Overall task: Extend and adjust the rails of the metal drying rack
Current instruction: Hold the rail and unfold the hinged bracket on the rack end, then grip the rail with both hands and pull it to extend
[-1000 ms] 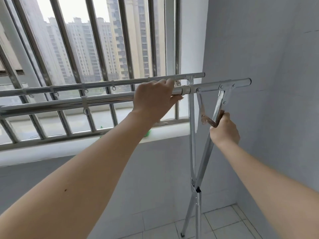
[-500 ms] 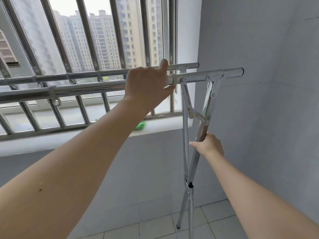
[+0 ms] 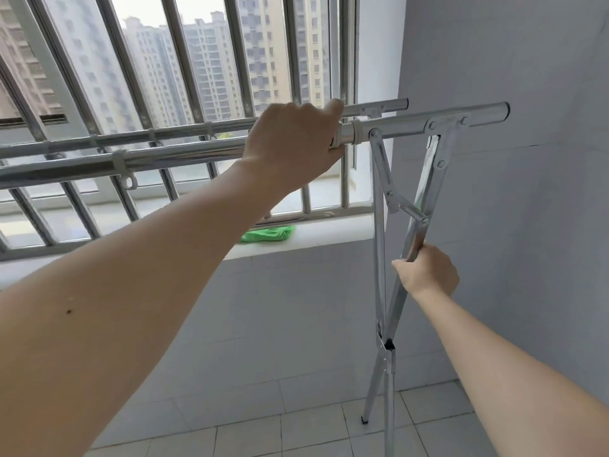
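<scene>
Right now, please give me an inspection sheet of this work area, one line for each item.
Surface: pale tiled floor, bare where visible.
Job's things: metal drying rack, near rail, far rail, crossed legs standing on the floor.
Clutter: green cloth on the windowsill.
Grippers: left hand closed on the near rail; right hand closed on a leg.
Cables: nothing seen.
Surroundings: barred window, grey wall.

Rack [image 3: 382, 225] before window [image 3: 197, 77], seemingly.

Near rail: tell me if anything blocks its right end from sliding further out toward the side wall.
Nothing visible does. The near rail ends in open air short of the grey side wall; the left hand grips it behind the collar.
</scene>
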A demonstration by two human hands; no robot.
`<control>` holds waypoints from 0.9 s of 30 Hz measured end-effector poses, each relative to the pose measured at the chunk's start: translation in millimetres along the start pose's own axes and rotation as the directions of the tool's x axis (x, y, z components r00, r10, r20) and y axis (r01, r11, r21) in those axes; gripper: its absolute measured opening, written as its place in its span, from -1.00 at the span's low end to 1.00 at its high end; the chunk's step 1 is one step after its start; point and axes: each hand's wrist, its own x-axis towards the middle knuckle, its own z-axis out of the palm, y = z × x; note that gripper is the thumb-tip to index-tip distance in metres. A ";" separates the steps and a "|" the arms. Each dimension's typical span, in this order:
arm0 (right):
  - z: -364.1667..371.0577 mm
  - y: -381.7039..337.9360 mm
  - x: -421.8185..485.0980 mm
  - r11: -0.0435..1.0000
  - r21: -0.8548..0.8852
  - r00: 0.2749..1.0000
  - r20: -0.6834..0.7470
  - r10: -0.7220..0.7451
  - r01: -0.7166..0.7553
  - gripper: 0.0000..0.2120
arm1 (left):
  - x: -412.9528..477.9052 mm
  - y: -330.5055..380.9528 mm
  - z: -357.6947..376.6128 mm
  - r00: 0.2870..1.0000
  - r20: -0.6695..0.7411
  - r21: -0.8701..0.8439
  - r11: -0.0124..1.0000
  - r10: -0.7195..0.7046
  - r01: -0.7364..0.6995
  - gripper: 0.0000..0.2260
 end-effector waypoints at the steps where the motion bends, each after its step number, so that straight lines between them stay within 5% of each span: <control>1: -0.6 1.3 1.7 1.000 -0.002 1.000 0.004 0.005 -0.005 -0.90 | 0.9 0.8 0.2 1.000 -0.004 -0.001 1.000 0.008 -0.008 -0.71; 11: 7.6 6.5 -3.6 1.000 0.007 1.000 0.000 0.031 -0.031 -0.82 | -3.3 3.7 7.8 0.999 0.001 0.051 0.998 0.044 -0.044 -0.67; 17: -19.9 -0.8 -9.3 0.955 -0.296 0.967 0.239 0.086 -0.011 -0.59 | -21.8 -8.2 -2.0 0.999 0.025 -0.104 0.994 0.023 -0.021 -0.47; 21: -44.6 -29.2 -20.1 0.877 -0.472 0.922 0.374 0.101 0.096 -0.80 | -48.0 -39.0 -20.9 0.999 -0.053 -0.073 0.997 0.013 -0.016 -0.46; 27: -28.6 -137.1 -82.9 0.848 -0.333 0.864 0.437 -0.250 0.413 -0.81 | -110.4 -113.7 -60.0 0.996 -0.049 -0.027 0.997 -0.073 0.072 -0.50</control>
